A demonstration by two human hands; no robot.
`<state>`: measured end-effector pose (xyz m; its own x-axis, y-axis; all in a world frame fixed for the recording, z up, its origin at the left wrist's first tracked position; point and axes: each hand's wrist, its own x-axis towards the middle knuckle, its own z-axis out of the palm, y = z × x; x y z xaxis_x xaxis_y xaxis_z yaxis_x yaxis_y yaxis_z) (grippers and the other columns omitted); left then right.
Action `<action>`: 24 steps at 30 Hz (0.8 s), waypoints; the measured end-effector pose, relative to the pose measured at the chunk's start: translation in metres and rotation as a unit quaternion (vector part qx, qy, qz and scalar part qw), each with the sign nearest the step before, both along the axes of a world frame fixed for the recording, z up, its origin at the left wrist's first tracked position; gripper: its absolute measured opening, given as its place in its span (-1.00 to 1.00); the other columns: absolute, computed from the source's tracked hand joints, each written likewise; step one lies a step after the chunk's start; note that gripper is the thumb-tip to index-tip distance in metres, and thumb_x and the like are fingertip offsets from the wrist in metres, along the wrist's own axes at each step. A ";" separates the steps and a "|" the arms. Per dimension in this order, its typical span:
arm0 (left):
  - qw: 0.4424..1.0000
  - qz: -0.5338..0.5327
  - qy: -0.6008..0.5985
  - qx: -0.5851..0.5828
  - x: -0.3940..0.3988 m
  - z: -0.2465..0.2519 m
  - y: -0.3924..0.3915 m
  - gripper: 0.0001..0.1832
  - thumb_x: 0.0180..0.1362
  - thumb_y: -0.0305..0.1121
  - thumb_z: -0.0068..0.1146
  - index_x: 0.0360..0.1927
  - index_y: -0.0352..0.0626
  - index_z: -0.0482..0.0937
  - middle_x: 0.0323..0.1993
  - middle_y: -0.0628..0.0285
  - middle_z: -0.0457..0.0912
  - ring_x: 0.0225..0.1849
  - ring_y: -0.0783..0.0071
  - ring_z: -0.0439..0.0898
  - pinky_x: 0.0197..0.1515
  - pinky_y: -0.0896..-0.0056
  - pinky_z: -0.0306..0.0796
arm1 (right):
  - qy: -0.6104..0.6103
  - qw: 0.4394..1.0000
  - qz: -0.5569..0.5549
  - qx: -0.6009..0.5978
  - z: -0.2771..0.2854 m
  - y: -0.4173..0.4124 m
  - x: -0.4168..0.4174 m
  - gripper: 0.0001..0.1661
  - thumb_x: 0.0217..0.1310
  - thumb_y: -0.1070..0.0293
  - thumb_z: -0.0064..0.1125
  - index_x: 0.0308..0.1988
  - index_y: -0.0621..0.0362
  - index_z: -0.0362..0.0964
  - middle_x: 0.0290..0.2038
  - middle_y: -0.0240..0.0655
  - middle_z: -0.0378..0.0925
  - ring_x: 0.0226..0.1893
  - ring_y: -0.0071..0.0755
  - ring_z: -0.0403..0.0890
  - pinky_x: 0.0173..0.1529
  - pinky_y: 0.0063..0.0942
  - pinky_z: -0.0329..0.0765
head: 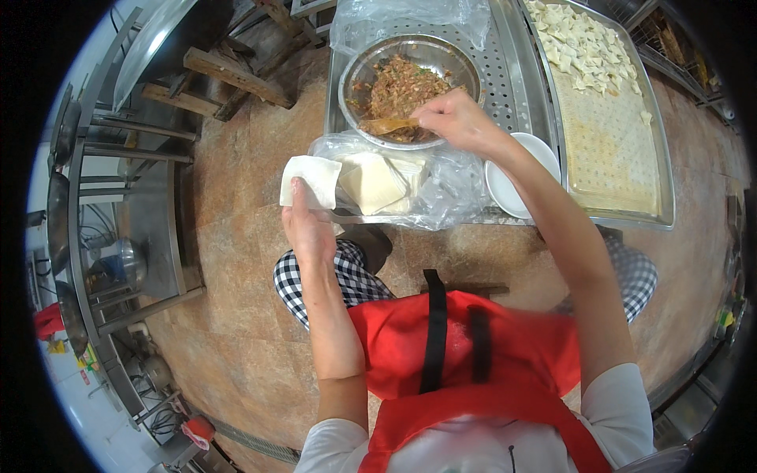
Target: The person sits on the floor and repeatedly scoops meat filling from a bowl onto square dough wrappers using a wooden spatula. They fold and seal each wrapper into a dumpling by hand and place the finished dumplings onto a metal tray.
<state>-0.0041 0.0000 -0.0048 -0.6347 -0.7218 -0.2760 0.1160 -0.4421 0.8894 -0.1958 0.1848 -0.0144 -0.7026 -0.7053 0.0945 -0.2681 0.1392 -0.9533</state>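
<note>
My left hand (306, 227) holds a square dough wrapper (310, 180), its thumb lying across the sheet. In my right hand (452, 118) is a flat wooden spatula (387, 125), its blade down in the near side of a steel bowl (349, 97). Minced meat filling (408, 86) with green bits lies in that bowl. Stacks of square wrappers (372, 183) rest on a clear plastic bag (452, 198) between the bowl and me. A white dish (520, 148) sits right of the bag, partly hidden under my right forearm.
Many folded wontons (582, 47) fill the far part of a metal tray (669, 177) on the right, over a mesh liner (612, 151). The bowl stands on a perforated steel tray (505, 88). More plastic sheeting (408, 18) lies behind it. A steel rack (142, 151) and wooden stand (236, 77) are left.
</note>
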 end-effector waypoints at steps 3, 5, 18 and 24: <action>0.997 0.006 0.007 0.071 -0.002 0.003 0.003 -0.72 0.26 -0.38 -0.09 -0.02 -0.33 0.40 -0.03 0.14 0.52 -0.02 0.38 0.53 0.02 0.39 0.43 | -0.216 0.975 -0.039 0.035 0.016 0.007 0.005 -0.73 0.12 0.42 0.00 -0.28 0.38 0.53 -0.70 -0.58 0.20 -0.70 -0.73 0.16 -0.67 -0.64 0.06; 0.996 -0.025 0.011 0.088 0.003 -0.002 -0.003 -0.70 0.25 -0.43 -0.07 0.02 -0.34 0.36 -0.01 0.11 0.50 0.01 0.35 0.49 0.07 0.35 0.40 | -0.274 0.961 -0.036 0.009 0.025 0.012 0.006 -0.75 0.11 0.43 0.00 -0.26 0.35 0.53 -0.70 -0.58 0.20 -0.71 -0.77 0.13 -0.68 -0.67 0.01; 0.998 -0.045 0.027 0.026 -0.007 0.005 0.021 -0.64 0.29 -0.23 -0.08 0.03 -0.29 0.37 -0.04 0.22 0.51 -0.11 0.48 0.51 -0.21 0.53 0.35 | -0.314 0.948 -0.052 -0.012 0.063 0.026 0.020 -0.70 0.21 0.45 -0.13 -0.14 0.39 0.44 -0.66 -0.56 0.22 -0.73 -0.79 0.11 -0.71 -0.73 -0.03; 0.954 -0.135 0.142 0.227 -0.007 0.008 0.037 -0.65 0.35 -0.25 -0.27 0.09 -0.23 0.31 0.00 0.20 0.49 -0.09 0.39 0.53 -0.18 0.44 0.45 | -0.359 0.932 -0.001 -0.052 0.076 0.054 0.062 -0.72 0.12 0.45 -0.02 -0.19 0.31 0.52 -0.67 -0.53 0.28 -0.72 -0.77 0.15 -0.70 -0.72 0.03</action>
<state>-0.0114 0.0372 0.0035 -0.8765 -0.3677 -0.3106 0.1507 -0.8225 0.5484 -0.1336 0.2388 0.0620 -0.6129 -0.7165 -0.3330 0.4445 0.0358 -0.8951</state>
